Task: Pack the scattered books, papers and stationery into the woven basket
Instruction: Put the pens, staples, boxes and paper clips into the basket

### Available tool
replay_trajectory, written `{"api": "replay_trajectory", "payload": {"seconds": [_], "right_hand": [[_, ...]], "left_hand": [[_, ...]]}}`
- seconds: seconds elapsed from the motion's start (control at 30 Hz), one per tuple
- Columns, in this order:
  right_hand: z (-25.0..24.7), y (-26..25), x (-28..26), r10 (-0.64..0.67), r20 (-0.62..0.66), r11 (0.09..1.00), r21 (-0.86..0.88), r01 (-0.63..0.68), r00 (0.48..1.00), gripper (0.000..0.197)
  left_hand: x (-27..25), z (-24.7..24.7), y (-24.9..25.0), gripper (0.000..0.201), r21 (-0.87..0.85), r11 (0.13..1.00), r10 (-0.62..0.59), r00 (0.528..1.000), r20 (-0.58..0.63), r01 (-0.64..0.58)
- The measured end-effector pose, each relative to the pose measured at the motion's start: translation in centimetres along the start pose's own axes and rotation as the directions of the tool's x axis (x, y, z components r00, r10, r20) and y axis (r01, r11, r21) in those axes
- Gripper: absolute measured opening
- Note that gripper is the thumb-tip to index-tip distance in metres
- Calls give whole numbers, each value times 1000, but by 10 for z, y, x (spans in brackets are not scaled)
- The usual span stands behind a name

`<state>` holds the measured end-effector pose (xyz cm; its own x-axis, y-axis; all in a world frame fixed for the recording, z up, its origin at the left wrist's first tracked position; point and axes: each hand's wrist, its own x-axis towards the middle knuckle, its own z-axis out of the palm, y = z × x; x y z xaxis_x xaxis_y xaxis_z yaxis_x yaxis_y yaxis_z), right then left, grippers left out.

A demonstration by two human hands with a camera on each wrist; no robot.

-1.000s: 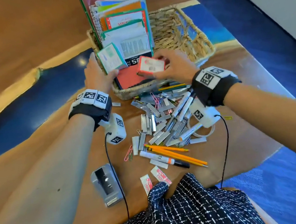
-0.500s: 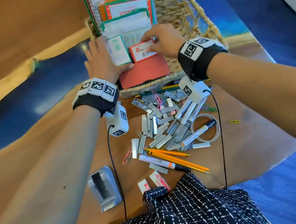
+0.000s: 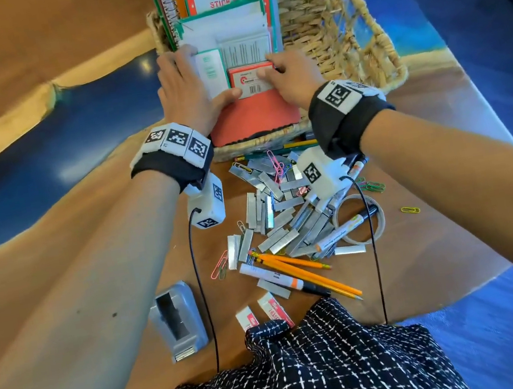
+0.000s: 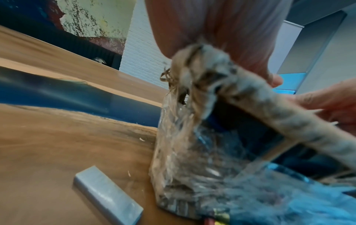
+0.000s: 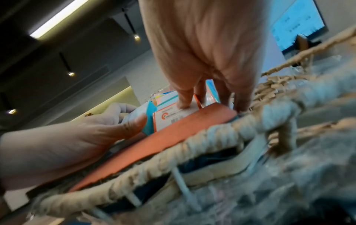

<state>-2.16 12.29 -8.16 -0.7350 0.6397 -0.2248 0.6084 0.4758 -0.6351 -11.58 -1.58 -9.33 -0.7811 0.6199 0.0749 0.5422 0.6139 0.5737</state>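
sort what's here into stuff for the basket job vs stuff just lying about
For the job: woven basket, red-edged card pack, green-edged card pack, staple strips, pencils, markers, erasers, paper clips.

Lying about: wooden table, wrist-camera cables.

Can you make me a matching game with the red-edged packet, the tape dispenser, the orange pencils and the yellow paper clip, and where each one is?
Things:
1. red-edged packet
2. tape dispenser
3. orange pencils
4. yellow paper clip

Places:
A. alone on the wood, beyond the tape ring
B. in the woven basket, under the right hand
C. near the person's lap, beside the left forearm
D. crossed with a marker below the staple pile

Pairs: 1-B, 2-C, 3-D, 4-A
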Motion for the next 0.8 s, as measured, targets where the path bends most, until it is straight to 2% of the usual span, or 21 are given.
{"api": "replay_trajectory", "payload": {"seconds": [0.1,0.4,0.6,0.7,0.8], "right_hand": [[5,1,-4,22,-32,1000,11,-22,999,47],[7,2,-11,12,-28,1000,15,-11,1000,48],[17,-3,-16,-2,85,1000,16,0,996,48],[20,-5,-18,1,105,999,36,-5,994,53],[21,-4,-19,11,76,997,74,-16,997,56]], "left_hand": [[4,0,0,87,23,1000,6,1000,-2,-6],[4,2,5,89,131,991,36,999,-27,-32],[5,-2,14,84,213,977,-6,998,-55,18],[1,-3,14,86,217,976,-21,999,-35,28],[-3,-6,9,88,146,989,-26,1000,5,25]]}}
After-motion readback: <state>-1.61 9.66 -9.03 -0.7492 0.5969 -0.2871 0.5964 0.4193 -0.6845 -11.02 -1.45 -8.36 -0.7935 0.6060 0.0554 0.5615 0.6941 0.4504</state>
